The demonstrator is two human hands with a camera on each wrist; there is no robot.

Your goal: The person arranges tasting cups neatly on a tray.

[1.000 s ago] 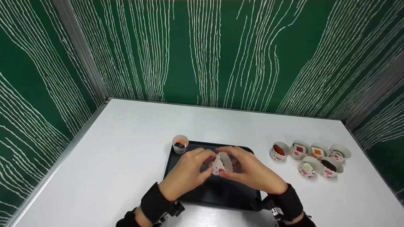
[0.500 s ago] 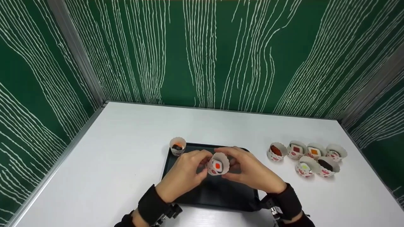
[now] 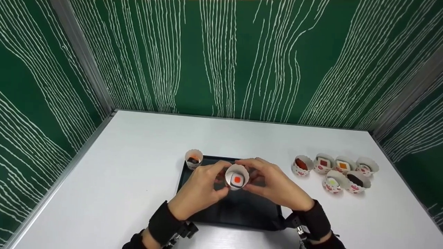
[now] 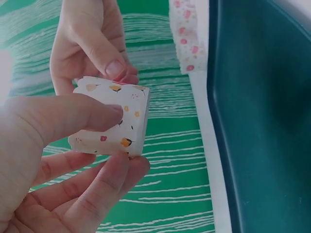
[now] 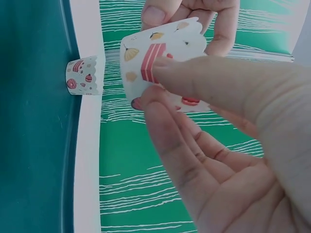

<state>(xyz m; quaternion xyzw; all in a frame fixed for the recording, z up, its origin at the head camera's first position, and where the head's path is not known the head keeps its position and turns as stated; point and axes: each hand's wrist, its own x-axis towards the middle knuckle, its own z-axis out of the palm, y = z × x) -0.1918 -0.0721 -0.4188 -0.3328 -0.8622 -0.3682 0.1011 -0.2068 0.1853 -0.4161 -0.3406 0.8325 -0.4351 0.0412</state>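
Over the middle of the black tray point(image 3: 242, 212), a scalloped paper baking cup point(image 3: 232, 170) is held between both hands. Inside it sits a toy-like sushi roll piece point(image 3: 237, 180) with a white face and an orange-red centre. My left hand point(image 3: 202, 181) pinches the cup's left side; in the left wrist view its thumb lies across the printed wall, fingertips at the base. From the other side my right hand point(image 3: 273, 181) pinches it too, the right wrist view showing thumb and fingers on the wall. The cup's mouth faces up toward the head camera.
Another paper cup point(image 3: 193, 161) with an orange and black piece stands at the tray's back left corner. On the white table point(image 3: 138, 148) to the right, several filled cups point(image 3: 323, 165) are grouped. Green, white-streaked walls point(image 3: 221, 62) enclose the back and sides.
The held cup has turned from lying sideways to mouth up, so the sushi piece inside now shows. Both hands stay over the tray; the head view has shifted slightly.
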